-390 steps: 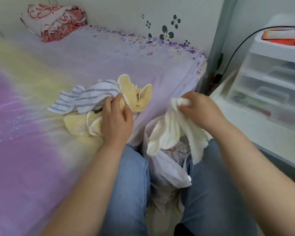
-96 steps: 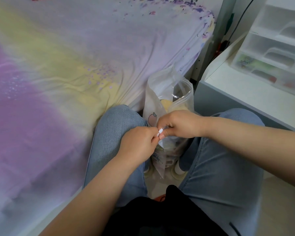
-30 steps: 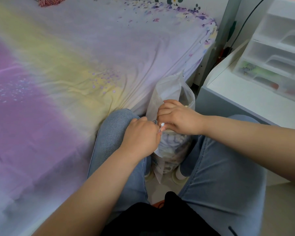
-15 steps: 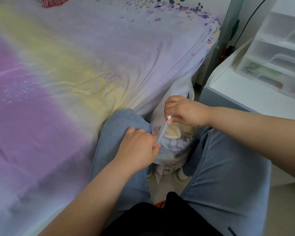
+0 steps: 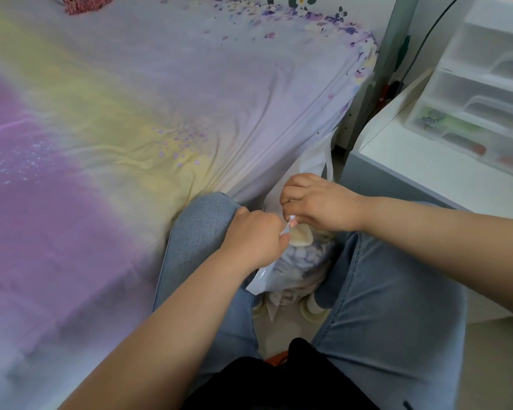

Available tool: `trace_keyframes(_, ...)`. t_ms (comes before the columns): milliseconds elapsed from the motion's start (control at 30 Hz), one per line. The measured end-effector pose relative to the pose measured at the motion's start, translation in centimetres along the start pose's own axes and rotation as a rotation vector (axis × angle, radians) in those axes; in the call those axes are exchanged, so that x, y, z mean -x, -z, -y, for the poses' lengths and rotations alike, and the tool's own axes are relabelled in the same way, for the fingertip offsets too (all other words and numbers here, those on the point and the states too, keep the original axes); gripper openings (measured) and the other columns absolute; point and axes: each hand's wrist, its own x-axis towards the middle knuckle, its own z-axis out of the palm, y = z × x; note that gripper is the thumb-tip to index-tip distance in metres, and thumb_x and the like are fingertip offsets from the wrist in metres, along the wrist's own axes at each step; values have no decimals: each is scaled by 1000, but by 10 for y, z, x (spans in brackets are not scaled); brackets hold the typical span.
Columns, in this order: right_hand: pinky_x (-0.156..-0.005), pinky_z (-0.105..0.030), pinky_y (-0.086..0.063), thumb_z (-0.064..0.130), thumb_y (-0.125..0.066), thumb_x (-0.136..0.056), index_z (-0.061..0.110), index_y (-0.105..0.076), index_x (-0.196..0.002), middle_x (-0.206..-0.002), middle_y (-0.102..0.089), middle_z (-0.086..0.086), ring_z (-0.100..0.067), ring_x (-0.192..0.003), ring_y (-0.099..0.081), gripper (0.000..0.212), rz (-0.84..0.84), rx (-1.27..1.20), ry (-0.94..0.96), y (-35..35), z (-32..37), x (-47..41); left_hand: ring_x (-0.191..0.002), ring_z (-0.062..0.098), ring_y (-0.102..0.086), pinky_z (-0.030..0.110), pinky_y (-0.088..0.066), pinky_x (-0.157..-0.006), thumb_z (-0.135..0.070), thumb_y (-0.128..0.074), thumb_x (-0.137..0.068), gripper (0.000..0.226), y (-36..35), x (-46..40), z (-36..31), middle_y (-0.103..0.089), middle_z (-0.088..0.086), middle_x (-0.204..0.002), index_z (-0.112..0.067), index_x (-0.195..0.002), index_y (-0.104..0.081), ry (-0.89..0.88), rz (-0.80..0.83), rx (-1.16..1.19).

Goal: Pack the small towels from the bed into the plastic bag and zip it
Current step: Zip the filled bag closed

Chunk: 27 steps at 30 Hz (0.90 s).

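Both hands pinched the white zip strip at the mouth of the clear plastic bag [image 5: 290, 270]. Left hand [image 5: 255, 238] had fingers curled tight around the near end of the strip, fist just above the left knee. Right hand [image 5: 317, 205] pinched the strip between thumb and forefinger a little farther along, other fingers curled loosely above it. Hands nearly touched; only a short bit of strip showed between them.

Head view: bag stood upright between the person's blue-jeaned knees [image 5: 196, 232], bottom near the floor, mouth pointing up. Long axis roughly vertical, leaning slightly toward the camera. Zip line ran from the left hand up and away to the right hand. Small towels [image 5: 301, 236] sat inside, a pale yellow one on top, striped purple-white fabric under it. Whether the zip was sealed under the hands could not be told.

Bed with pastel purple-yellow sheet [image 5: 116, 128] lay left of the knees, no towels on the visible part. White desk [image 5: 412, 164] with translucent plastic drawer unit [image 5: 480, 93] stood at right.
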Motion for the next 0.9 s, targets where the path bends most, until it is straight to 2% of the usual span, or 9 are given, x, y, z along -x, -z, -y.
trace_keyframes(100, -90, -37, -44, 35, -60, -86, 17, -67, -82, -94, -62, 1, -26, -96, -53, 20, 37, -12, 46, 3, 1, -4, -88, 28, -58, 35, -34, -84, -38, -40, -97, 35, 0, 10, 0, -65, 4, -87, -21, -67, -35, 3, -27, -11)
trace_keyframes(167, -84, -38, -48, 31, -64, -86, 14, -66, -83, -94, -62, -2, -29, -93, -56, 17, 54, -19, 48, 6, -4, -5, -87, 28, -58, 36, -35, -87, -38, -40, -98, 34, -1, 16, -1, -65, 5, -87, -21, -68, -36, 24, -28, -16)
trace_keyframes(333, -78, -35, -50, 22, -71, -83, 11, -67, -84, -92, -61, -3, -29, -91, -54, 11, 69, -27, -53, 13, -22, 3, -91, 30, -60, 34, -32, -84, -38, -38, -98, 26, -7, 28, -7, -68, 8, -93, -23, -79, -46, 39, -52, -47)
trace_keyframes(467, -79, -35, -49, 22, -67, -83, 11, -68, -84, -92, -60, -3, -25, -93, -51, 11, 78, -16, -106, 15, -30, 7, -98, 29, -61, 34, -33, -84, -41, -36, -100, 34, -9, 27, -6, -68, 7, -101, -17, -94, -59, 24, -22, -153)
trace_keyframes(533, -79, -37, -50, 26, -61, -86, 10, -68, -84, -92, -60, -2, -27, -92, -53, 17, 89, 9, -116, 17, -31, 5, -100, 29, -61, 33, -34, -78, -45, -36, -99, 39, -6, 21, -9, -67, 8, -105, -15, -100, -60, 35, 5, -165)
trace_keyframes(667, -74, -37, -51, 33, -44, -87, 9, -67, -80, -90, -61, -4, -29, -86, -56, 34, 78, 14, -84, 16, -25, 2, -100, 28, -61, 31, -35, -64, -62, -40, -92, 53, 3, -15, -10, -64, 6, -106, -14, -103, -60, 144, -40, -23)
trace_keyframes(800, -72, -40, -52, 27, -53, -87, 8, -67, -81, -89, -61, -6, -31, -81, -57, 24, 80, 6, -115, 12, -27, 6, -97, 30, -61, 32, -33, -63, -49, -42, -96, 41, -1, -39, -11, -66, 9, -103, -12, -95, -61, 123, -4, 13)
trace_keyframes(900, -73, -42, -52, 35, -45, -89, 10, -68, -86, -91, -61, -6, -31, -85, -57, 34, 79, -27, -146, 11, -33, 9, -92, 31, -62, 32, -30, -63, -39, -39, -99, 36, -5, -35, -14, -67, 9, -99, -13, -91, -63, 85, -75, -29)
